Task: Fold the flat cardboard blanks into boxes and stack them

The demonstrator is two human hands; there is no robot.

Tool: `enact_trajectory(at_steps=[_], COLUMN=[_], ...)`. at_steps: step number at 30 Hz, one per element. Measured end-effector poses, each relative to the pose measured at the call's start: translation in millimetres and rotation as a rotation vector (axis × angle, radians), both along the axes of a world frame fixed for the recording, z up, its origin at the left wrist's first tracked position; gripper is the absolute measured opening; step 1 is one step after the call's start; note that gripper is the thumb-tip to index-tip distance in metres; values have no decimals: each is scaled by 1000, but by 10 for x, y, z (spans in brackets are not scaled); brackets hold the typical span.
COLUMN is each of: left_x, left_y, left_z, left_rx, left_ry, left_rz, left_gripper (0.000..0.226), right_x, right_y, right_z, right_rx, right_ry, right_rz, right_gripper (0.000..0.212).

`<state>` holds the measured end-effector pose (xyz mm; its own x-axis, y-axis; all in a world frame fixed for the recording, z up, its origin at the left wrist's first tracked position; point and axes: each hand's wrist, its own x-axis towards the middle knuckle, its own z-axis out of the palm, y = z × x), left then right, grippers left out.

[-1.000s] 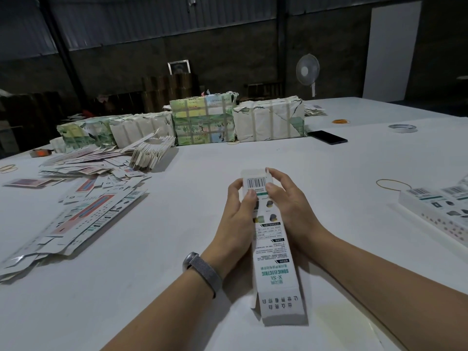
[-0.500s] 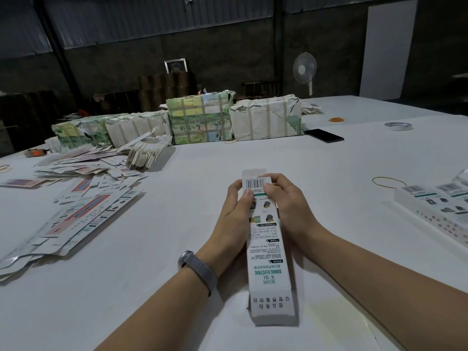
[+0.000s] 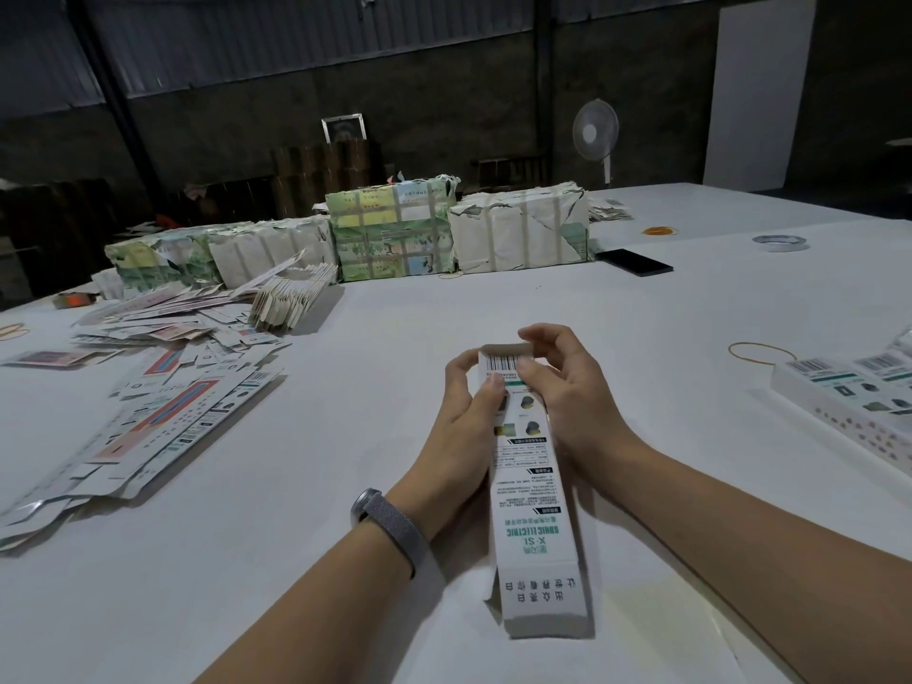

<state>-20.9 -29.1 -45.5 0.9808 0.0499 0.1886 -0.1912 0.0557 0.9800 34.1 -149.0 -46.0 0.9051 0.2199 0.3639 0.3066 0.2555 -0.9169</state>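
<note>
Dim warehouse walls stand behind a wide white surface [image 3: 345, 436] that carries the whole job. At its centre lies one long box [image 3: 535, 491], already squared up into a tube and running from six o'clock toward twelve. The left hand [image 3: 466, 412] grips its far end from nine o'clock, fingers curled round the side, while the right hand [image 3: 567, 387] pinches from three o'clock, its fingers bending the end flap [image 3: 506, 349] over the opening. That flap is folded but seemingly not yet tucked, and the near end looks open too, so this box seems about half made. At three o'clock a few finished boxes [image 3: 849, 402] lie in a row. At nine o'clock a big spread of flat blanks [image 3: 163, 412] waits, with wrapped bundles [image 3: 395, 234] at twelve o'clock, so most of the work remains.
</note>
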Motion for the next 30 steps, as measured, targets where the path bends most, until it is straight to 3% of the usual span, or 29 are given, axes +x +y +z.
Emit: enact_trajectory(at_steps=[8, 13, 21, 30], left_x=[46, 70, 121, 78], left_y=[9, 1, -5, 1], left_z=[-37, -101, -149, -115], left_rx=[11, 51, 58, 123], left_ry=[-14, -52, -54, -44], left_rz=[-17, -70, -85, -90], left_gripper=[17, 16, 29, 13], right_x=[-14, 8, 19, 29], right_y=[7, -23, -24, -43], right_z=[28, 73, 84, 87], right_rx=[17, 44, -20, -58], right_ry=[81, 147, 205, 279], right_rz=[59, 20, -33, 17], right_gripper=[13, 26, 21, 22])
